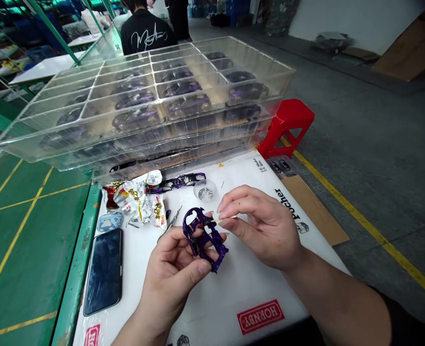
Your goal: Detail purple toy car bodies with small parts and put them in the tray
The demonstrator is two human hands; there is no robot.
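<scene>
left hand grips purple car body | right hand pinches thin stick touching it | finished bodies fill clear trays behind; this one seems mid-work

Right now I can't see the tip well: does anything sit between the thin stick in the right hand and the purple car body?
Nothing visible. The right hand pinches the thin stick, whose tip reaches the purple car body held by the left hand; only open air lies between.
</scene>
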